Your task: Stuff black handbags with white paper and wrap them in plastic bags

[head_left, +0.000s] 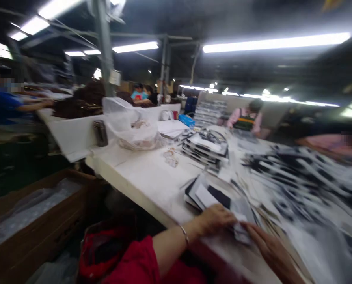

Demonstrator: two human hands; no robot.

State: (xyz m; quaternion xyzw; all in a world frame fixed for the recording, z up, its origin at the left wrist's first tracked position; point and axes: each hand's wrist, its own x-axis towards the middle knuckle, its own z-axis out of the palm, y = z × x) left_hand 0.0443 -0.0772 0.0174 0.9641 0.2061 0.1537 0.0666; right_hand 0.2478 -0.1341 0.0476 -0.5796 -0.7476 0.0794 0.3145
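Left hand [217, 219] grip clamped on thin flat card pieces [207, 195], black and white, on pale matte surface [152, 181]; right hand [264, 242] touching them, grip unreadable in blur.

A loose red fabric sleeve [134, 260] ends near the left elbow. A thin silver bangle [184, 233] circles the wrist behind the left hand [215, 221]. The right hand [264, 244] is bare.
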